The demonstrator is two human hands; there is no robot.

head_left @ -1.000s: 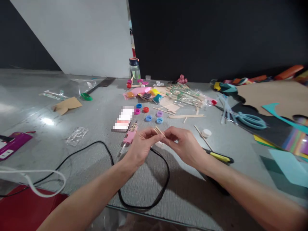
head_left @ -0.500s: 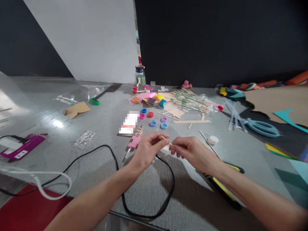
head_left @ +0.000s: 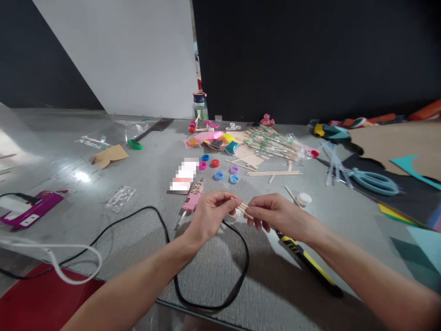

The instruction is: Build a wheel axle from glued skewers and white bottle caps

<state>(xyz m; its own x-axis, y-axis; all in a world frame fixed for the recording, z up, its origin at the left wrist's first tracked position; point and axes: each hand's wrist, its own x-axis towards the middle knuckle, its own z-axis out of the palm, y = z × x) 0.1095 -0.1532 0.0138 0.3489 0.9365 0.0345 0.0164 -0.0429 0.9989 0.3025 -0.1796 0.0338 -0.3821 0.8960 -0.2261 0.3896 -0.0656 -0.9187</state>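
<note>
Grip: left hand (head_left: 210, 215) and right hand (head_left: 275, 215) pinch short wooden sticks (head_left: 244, 209), count unclear.
Below: black cable (head_left: 237, 257), yellow-black cutter (head_left: 306, 257).
Near: pink glue gun (head_left: 192, 201).

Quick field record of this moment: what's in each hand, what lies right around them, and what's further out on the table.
left hand: pinches one end of the short wooden sticks
right hand: pinches the other end of the same sticks
under hands: black cable looped on the grey table
near left hand: pink glue gun
near right hand: yellow-and-black utility knife, white cap
further out: coloured bottle caps, long wooden sticks, blue scissors
</note>
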